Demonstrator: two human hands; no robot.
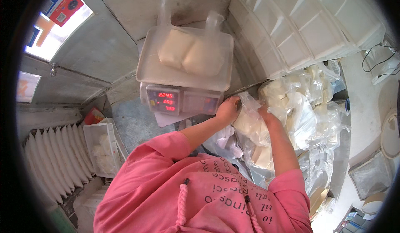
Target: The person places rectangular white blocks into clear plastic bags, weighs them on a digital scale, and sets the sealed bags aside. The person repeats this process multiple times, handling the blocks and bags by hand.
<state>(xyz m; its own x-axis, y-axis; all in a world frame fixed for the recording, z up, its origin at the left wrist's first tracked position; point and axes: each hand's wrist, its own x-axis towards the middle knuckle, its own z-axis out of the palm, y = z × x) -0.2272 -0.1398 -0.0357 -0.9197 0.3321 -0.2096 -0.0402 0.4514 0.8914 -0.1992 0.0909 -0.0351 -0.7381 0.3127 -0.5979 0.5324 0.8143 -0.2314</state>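
Observation:
Both hands are at a clear plastic bag (253, 125) holding pale, flat pieces that look like dough or noodle sheets. My left hand (229, 108) is at the bag's left upper edge, its fingertips partly hidden. My right hand (265, 112) grips the bag's film at the upper right. Left of them stands a digital scale (181, 101) with a lit red display. On its tray (184, 81) lies a plastic bag (203, 56) with two pale blocks inside, its handles standing up.
Several filled plastic bags (300, 117) are heaped at the right. Stacked white plastic crates (300, 30) stand at the upper right. At the left are a white bin (103, 151) with pale pieces and a row of filled white sacks (56, 158). A cable (379, 61) hangs at the far right.

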